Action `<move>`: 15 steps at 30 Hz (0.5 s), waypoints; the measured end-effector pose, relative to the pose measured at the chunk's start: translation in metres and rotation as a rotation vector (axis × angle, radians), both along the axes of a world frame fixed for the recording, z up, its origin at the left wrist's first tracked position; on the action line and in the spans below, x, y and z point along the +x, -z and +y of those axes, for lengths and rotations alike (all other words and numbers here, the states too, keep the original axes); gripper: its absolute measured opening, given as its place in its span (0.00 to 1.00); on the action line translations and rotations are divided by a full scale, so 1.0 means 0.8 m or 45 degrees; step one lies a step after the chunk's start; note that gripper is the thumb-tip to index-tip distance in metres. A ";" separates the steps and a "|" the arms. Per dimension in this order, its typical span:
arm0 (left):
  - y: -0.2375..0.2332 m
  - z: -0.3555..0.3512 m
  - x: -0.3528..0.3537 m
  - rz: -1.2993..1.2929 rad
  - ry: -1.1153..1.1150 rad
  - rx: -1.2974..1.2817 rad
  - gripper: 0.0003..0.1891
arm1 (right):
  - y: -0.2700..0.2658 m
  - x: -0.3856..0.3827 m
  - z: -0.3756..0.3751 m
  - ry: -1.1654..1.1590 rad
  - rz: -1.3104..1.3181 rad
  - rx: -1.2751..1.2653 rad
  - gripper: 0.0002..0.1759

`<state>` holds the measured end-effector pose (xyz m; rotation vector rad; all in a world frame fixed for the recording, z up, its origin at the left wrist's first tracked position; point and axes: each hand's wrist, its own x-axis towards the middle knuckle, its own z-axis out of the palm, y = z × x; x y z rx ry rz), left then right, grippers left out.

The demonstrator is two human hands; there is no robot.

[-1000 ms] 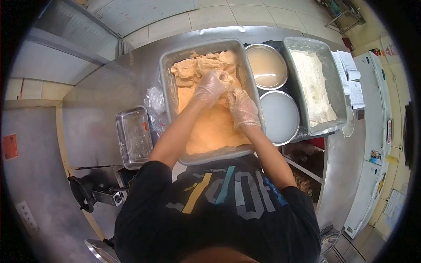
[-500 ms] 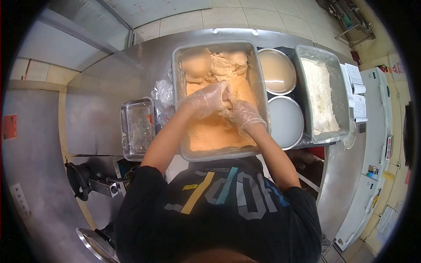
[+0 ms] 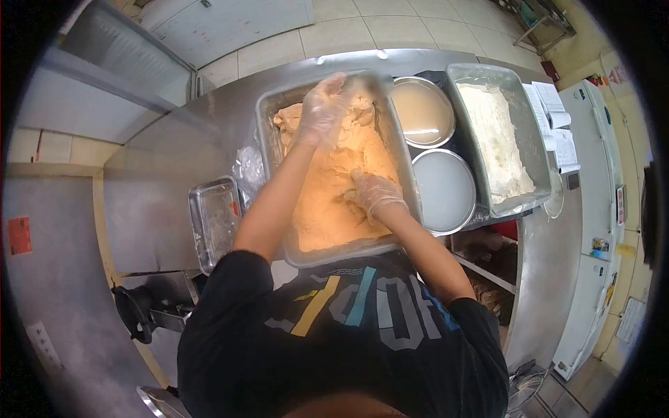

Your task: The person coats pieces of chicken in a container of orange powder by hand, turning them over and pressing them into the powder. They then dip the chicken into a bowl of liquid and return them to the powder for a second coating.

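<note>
A large grey tub holds orange powder, with battered-looking pale chunks of food piled at its far end. My left hand, in a clear plastic glove, is over that far end beside the chunks, fingers stretched away from me and somewhat bent. I see nothing held in it. Nearer the tub's right side, my gloved right hand rests on the powder with thumb and fingers apart. Some of its fingertips are hidden in the powder.
Right of the tub stand a round pan of tan liquid and one of whitish liquid. Beyond them is a second grey tub with white powder. A metal tray and a crumpled plastic bag lie on the left.
My hands were together over the middle of the tub, around a coated chunk. Now they are apart: the left has moved to the far end, the right down onto the powder. The view has turned slightly.
</note>
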<state>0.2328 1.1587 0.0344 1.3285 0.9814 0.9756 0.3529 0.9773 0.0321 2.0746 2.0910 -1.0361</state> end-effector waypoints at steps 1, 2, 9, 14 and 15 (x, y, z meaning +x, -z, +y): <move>-0.004 -0.014 -0.004 -0.424 -0.068 -0.284 0.51 | -0.006 0.001 -0.002 0.019 0.056 0.073 0.21; -0.002 -0.029 -0.011 -0.658 -0.071 -0.361 0.52 | -0.006 0.005 -0.004 0.106 0.252 0.043 0.23; 0.001 -0.118 -0.018 -0.853 -0.172 -0.340 0.48 | -0.049 -0.007 0.001 0.299 0.674 0.056 0.25; 0.062 -0.096 -0.031 -0.426 -0.024 0.131 0.47 | -0.020 -0.036 -0.007 0.061 0.356 0.267 0.19; 0.065 -0.086 -0.036 -0.478 -0.004 0.123 0.46 | -0.029 -0.038 -0.014 -0.062 0.298 0.271 0.19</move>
